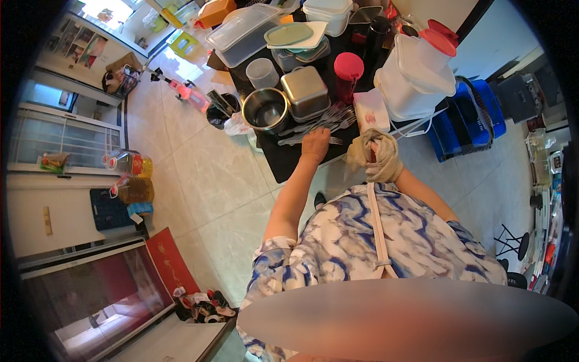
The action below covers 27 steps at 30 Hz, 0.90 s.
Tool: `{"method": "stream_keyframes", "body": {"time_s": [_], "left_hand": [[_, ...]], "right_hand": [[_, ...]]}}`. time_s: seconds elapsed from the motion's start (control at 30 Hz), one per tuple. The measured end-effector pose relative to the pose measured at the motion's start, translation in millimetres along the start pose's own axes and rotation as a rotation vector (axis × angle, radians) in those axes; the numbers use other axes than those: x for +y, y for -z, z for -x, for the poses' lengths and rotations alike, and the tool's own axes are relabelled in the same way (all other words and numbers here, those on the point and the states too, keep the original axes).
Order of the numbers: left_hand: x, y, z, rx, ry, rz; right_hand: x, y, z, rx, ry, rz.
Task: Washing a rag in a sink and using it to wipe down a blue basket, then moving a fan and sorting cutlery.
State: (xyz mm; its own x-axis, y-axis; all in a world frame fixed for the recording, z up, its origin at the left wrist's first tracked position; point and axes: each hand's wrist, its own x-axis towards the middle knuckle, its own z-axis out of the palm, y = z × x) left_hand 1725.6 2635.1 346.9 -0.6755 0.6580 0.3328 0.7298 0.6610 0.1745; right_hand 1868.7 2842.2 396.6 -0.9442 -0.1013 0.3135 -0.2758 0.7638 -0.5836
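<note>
My left hand (pixel 316 145) reaches to the near edge of the dark table, its fingers curled down on a fork (pixel 335 140) at the front of a pile of metal cutlery (pixel 344 114). The exact grip is partly hidden under the hand. My right hand (pixel 375 155) is closed in a bunched beige cloth (pixel 386 166) that wraps round it, just off the table edge. Beyond the cutlery stand a square metal container (pixel 304 90) and a round steel pot (pixel 265 110). A white packet with a red print (pixel 370 111) lies to the right of the cutlery.
Around these stand a clear plastic cup (pixel 262 73), a red-lidded jar (pixel 348 69), a large white container (pixel 413 78) and a clear storage box (pixel 244 36). A blue crate (pixel 467 120) is on the floor at right. Oil bottles (pixel 132 175) stand at left.
</note>
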Motion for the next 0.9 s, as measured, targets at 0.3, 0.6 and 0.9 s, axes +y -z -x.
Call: {"method": "stream_keyframes", "body": {"time_s": [0.3, 0.6, 0.9], "left_hand": [[7.9, 3.8, 11.8, -0.063, 0.065, 0.039], [7.2, 21.6, 25.5, -0.005, 0.101, 0.025], [12.8, 145.8, 36.0, -0.574, 0.924, 1.483]], "right_hand": [[17.2, -12.7, 5.5, -0.026, 0.024, 0.061], [13.4, -21.8, 3.3, -0.044, 0.063, 0.076], [-61.6, 11.3, -27.9, -0.227, 0.331, 0.226]]}}
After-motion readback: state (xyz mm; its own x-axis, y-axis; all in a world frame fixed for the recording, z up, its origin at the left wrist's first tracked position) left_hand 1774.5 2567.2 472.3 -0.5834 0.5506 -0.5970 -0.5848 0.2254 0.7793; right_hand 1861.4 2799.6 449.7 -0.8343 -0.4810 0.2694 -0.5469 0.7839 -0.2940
